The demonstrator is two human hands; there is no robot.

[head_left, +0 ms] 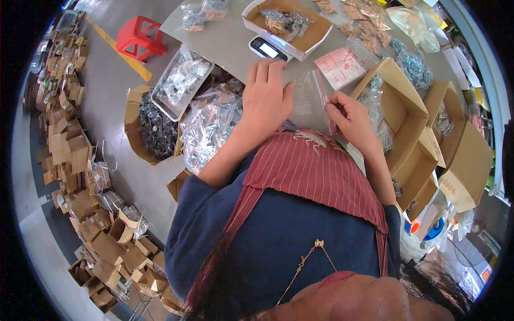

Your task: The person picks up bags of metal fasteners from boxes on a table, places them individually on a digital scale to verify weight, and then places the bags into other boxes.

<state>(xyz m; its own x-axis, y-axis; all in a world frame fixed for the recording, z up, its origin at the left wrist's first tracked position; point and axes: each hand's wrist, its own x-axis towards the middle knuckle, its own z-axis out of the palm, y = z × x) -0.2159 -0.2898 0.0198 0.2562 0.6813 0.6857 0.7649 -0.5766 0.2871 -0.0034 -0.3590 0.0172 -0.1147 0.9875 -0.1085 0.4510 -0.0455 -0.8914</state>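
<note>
My right hand [349, 116] pinches the zip edge of a clear plastic zip bag [308, 101], which lies on the grey table close to my apron. The bag looks flat. My left hand [266, 93] is stretched out palm down left of the bag, its fingers straight and its thumb apart, with nothing seen in it. Its fingertips come up to the digital scale [267, 49], whose display is lit. A shallow cardboard tray [316, 45] rests at the scale, holding small bags of brown and grey parts. Just beyond the zip bag lies a packet [341, 67] with red print.
Cardboard boxes [404, 91] with metal parts stand at the right. Clear bags of metal pieces [211, 125], a metal pan [179, 85] and a carton of black parts [158, 128] are at the left. Farther off stand a red stool [140, 38] and piled cartons [69, 144].
</note>
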